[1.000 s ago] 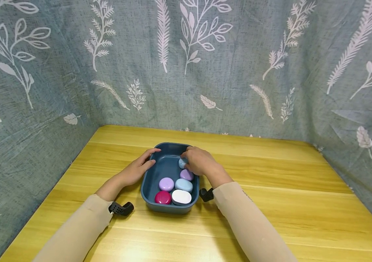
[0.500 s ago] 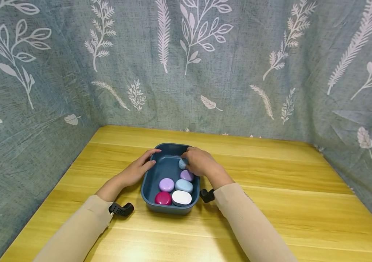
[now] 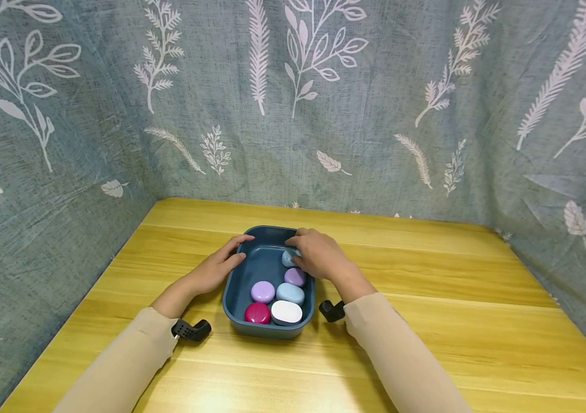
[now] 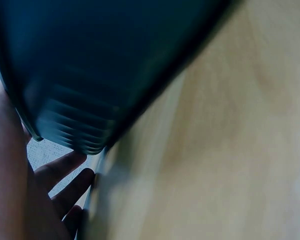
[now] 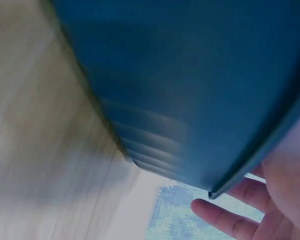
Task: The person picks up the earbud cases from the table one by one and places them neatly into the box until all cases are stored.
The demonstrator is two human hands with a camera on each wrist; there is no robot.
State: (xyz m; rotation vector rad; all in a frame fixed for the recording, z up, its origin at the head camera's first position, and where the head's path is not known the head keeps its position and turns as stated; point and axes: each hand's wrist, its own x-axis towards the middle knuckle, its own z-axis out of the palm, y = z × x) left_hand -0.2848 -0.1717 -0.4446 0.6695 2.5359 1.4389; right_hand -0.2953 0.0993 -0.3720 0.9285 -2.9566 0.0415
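In the head view a dark blue bin [image 3: 245, 328] stands on the table with several smooth, rounded pieces inside. My left hand [image 3: 213, 271] rests at its left rim, thumb and forefinger over the edge; the left wrist view has other fingers [image 4: 70, 192] loosely extended outside. At the back right corner, my right hand [image 3: 318, 252] reaches over the rim, thumb and forefinger about a light blue rounded piece [image 3: 287, 259] that they partly hide. Two of its fingers [image 5: 215, 212] show outside the rim in the right wrist view. A purple piece [image 3: 295, 277] lies just in front.
Nearer the bin's front are a lilac piece [image 3: 263, 292], another light blue piece [image 3: 290, 294], a crimson piece [image 3: 257, 313] and an oval white-topped piece [image 3: 286, 312]. The wooden table [image 3: 427, 298] extends to both sides. A leaf-patterned curtain [image 3: 272, 149] hangs behind.
My right hand and forearm have shifted slightly right and away, uncovering more of the light blue and purple pieces. The left hand and the bin look still.
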